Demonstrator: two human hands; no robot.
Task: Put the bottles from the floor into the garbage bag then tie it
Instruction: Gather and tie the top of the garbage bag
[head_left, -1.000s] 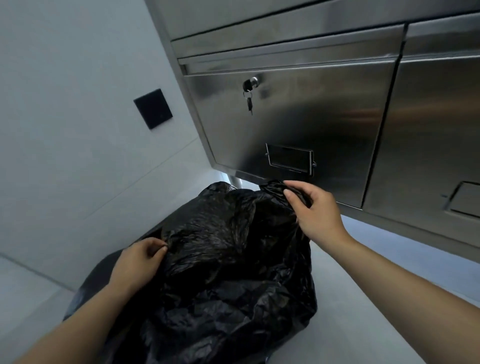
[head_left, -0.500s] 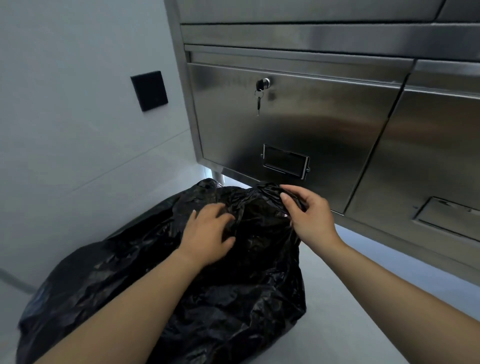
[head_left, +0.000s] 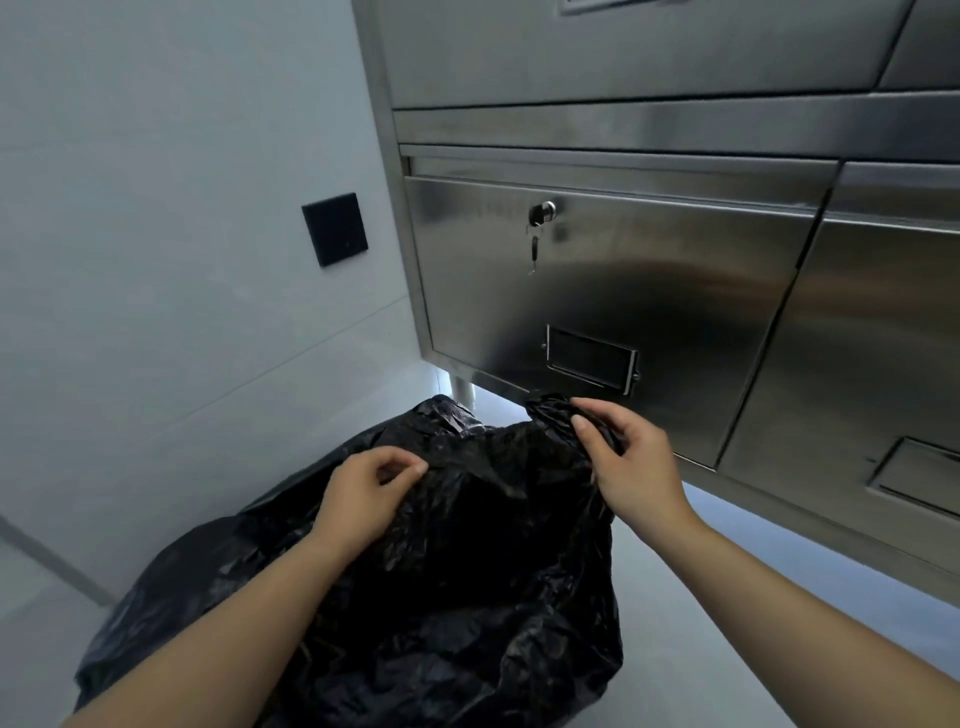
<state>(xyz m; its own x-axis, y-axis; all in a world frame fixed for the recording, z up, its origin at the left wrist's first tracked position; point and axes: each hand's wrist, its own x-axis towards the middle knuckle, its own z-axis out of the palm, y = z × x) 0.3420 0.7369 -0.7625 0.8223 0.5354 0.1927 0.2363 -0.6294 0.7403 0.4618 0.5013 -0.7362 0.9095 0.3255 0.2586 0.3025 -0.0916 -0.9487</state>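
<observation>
On the pale floor (head_left: 675, 649) before a steel cabinet (head_left: 623, 291), the black garbage bag (head_left: 467, 597) lies crumpled, left hand (head_left: 363, 499) pinching its near top, right hand (head_left: 634, 467) gripping its bunched far edge.

**Crinkled plastic, brushed steel**

The garbage bag (head_left: 467, 571) is thin black plastic, heavily wrinkled, with a faint sheen along its creases. Beyond it on the right, the cabinet (head_left: 649, 291) is brushed stainless steel, smooth and dully reflective; its lock (head_left: 543, 210) is brighter polished metal. The wall (head_left: 156, 234) on the left looks smooth and matt, and its black plate (head_left: 335, 228) is matt too.
</observation>
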